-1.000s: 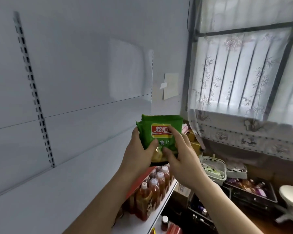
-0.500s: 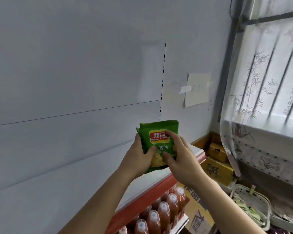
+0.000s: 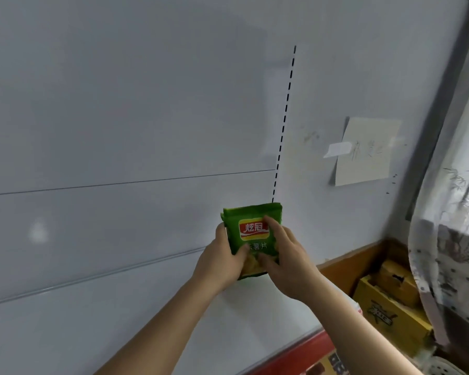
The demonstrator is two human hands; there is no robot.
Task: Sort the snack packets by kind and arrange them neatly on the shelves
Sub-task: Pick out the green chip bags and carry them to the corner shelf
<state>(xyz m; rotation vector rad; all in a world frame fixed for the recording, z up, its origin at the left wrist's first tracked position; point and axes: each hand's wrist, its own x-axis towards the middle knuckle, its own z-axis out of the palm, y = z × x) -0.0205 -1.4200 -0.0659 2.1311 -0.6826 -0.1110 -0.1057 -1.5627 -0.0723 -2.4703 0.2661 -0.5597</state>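
White panelling fills the background, a dashed slotted upright [image 3: 283,123] running down it and a paper note [image 3: 368,151] taped further right. Below, the white shelf [image 3: 255,320] stretches toward the near right, where its red front edge [image 3: 298,350] shows. Yellow cartons [image 3: 390,309] sit lower at the right, beside a patterned curtain [image 3: 455,239].

Both hands hold a small stack of green snack packets [image 3: 252,239] upright at the far side of the shelf, close to the back panel and just under the upright. The left hand [image 3: 222,263] grips the stack's left edge, thumb across the front; the right hand [image 3: 287,263] curls round the right edge, a fingertip on the red logo.

The packets stand with the long axis roughly vertical, top seam up, printed face toward the wearer, leaning slightly left. Whether the bottom edge touches the shelf I cannot tell.

To do this well, I would seat the bottom edge flat, square the stack against the back panel, face outward, then ease the hands away one after the other so nothing topples.
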